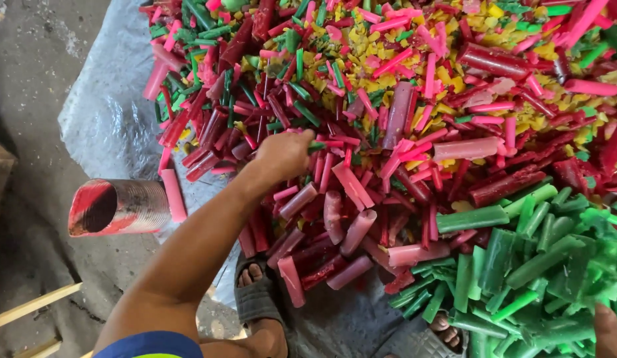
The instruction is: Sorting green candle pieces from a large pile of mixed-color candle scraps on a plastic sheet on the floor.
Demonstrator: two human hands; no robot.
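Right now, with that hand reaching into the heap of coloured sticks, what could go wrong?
The left hand digs into a loose pile of pink and red sticks; pulling one out could make neighbours slide off the plastic sheet. Sandalled feet sit at the pile's edge, so rolling pieces could land underfoot. The metal can lies on its side and might roll if bumped.

1 metal tin (119,207), 2 sandalled feet (257,295), 1 plastic sheet (110,113), 1 heap of uncountable wax sticks (421,152)
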